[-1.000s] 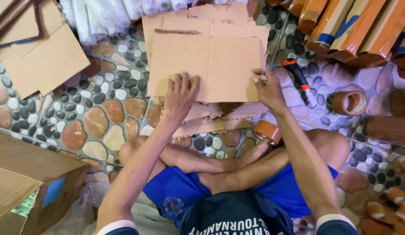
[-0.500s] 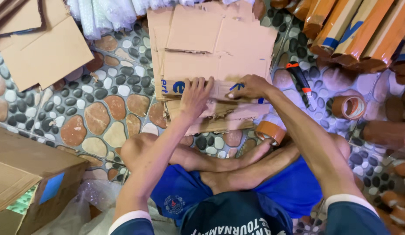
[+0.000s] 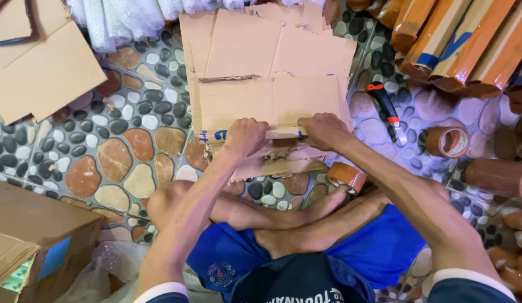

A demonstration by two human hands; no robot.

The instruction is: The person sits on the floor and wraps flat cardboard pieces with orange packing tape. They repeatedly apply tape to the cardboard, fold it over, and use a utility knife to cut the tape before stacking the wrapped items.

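Note:
A flattened brown cardboard sheet (image 3: 272,101) lies on the pebble-pattern floor in front of my crossed legs. My left hand (image 3: 245,137) grips its near edge at the left, fingers curled over the fold. Beside it, my right hand (image 3: 323,130) grips the same edge at the right. The near part of the sheet is folded up toward me. More cardboard pieces (image 3: 261,39) lie underneath and behind it.
A roll of brown tape (image 3: 346,175) lies by my right foot and another tape roll (image 3: 447,141) to the right. An orange-and-black utility knife (image 3: 385,109) rests right of the cardboard. Wrapped rolls (image 3: 457,39) are stacked upper right, cardboard sheets (image 3: 42,73) upper left, a carton (image 3: 31,235) lower left.
Both hands moved from flat on the sheet's near edge to gripping it and have pulled that edge up and back toward me, folding the cardboard.

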